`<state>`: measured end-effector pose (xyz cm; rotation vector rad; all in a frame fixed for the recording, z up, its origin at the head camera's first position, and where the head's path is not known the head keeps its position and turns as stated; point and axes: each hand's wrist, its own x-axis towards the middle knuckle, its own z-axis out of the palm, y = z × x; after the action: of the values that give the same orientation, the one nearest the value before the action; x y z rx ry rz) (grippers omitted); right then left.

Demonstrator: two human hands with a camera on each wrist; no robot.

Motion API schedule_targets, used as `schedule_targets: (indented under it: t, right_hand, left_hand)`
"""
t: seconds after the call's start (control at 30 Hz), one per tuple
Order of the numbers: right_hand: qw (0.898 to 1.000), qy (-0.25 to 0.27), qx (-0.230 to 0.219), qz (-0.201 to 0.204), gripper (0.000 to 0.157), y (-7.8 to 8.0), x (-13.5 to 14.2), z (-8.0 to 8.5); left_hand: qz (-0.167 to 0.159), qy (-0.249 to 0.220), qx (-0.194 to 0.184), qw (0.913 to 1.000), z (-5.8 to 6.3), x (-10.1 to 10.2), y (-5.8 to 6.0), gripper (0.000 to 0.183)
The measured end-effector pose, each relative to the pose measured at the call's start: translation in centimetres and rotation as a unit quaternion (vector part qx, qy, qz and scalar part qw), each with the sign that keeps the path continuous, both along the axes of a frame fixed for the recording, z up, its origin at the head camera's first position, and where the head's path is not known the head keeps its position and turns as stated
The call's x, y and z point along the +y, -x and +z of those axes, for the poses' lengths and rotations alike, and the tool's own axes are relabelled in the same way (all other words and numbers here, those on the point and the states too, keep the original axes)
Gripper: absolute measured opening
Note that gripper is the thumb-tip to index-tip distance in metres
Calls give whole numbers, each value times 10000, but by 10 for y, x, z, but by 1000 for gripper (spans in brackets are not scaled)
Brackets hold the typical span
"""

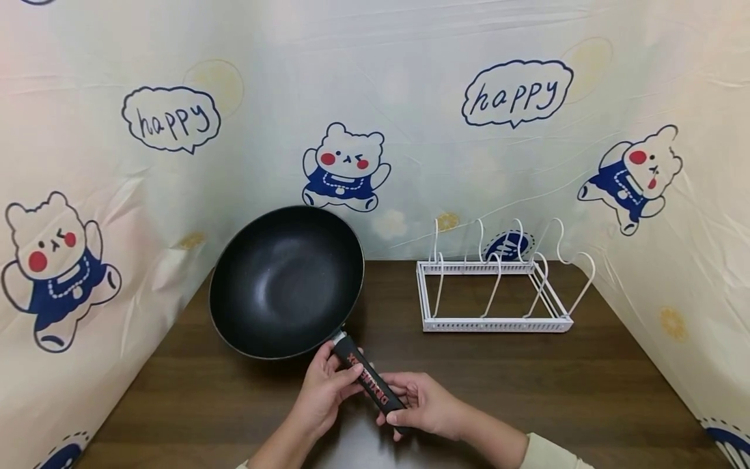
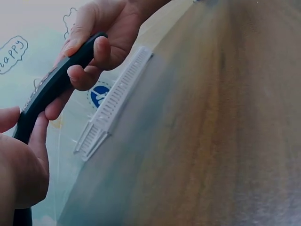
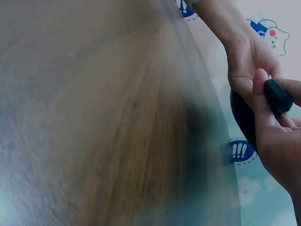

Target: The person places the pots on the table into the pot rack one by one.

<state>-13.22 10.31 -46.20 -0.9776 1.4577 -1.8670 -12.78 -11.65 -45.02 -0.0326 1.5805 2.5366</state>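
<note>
Pan: the round, deep black pan with a dark, smooth inner face [image 1: 287,286] lay ahead of the person and to the left, its bowl turned up toward the head camera; whether its base touched the tabletop could not be told.
Handle axis: the straight black handle with red lettering [image 1: 374,385] ran diagonally — from the bowl at far left to its free end at near right, close to the person.
Left hand: the left hand [image 1: 322,394] was clamped on the handle near the bowl, thumb on top and fingers beneath, so it was the nearer of the two to the bowl.
Right hand: the right hand [image 1: 432,405] pinched the free end, its thumb laid over the tip.
Rack: the white rack with a rectangular base and curved upright prongs [image 1: 498,324] stood on the brown wood-grain tabletop [image 1: 609,378], ahead and to the right — well apart from the bowl, with the right hand nearer to it.
Key relation: the bowl sat left of the rack, and the handle's free end pointed toward the person, rather than toward the prongs.
</note>
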Motion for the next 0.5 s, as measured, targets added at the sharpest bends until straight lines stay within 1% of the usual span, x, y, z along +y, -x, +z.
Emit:
schedule_targets:
  t: [0.13, 0.2, 0.27, 0.37, 0.5]
  right_hand:
    - [9992, -153, 287, -244, 60, -4, -1, 0]
    - [9988, -210, 306, -320, 61, -6, -2, 0]
    - [9988, -232, 235, -358, 61, -7, -2, -2]
    - [9987, -231, 176, -414, 58, -10, -3, -6]
    - [9964, -374, 336, -680, 52, -18, -4, -8]
  left_hand:
    - [-165, 169, 201, 9995, 2, 1, 2, 66]
    - [-214, 277, 279, 9990, 3, 2, 2, 67]
    - [-223, 351, 355, 9985, 2, 3, 2, 67]
    - [-228, 394, 432, 9980, 0, 3, 0, 68]
    - [-417, 574, 492, 9963, -1, 2, -1, 70]
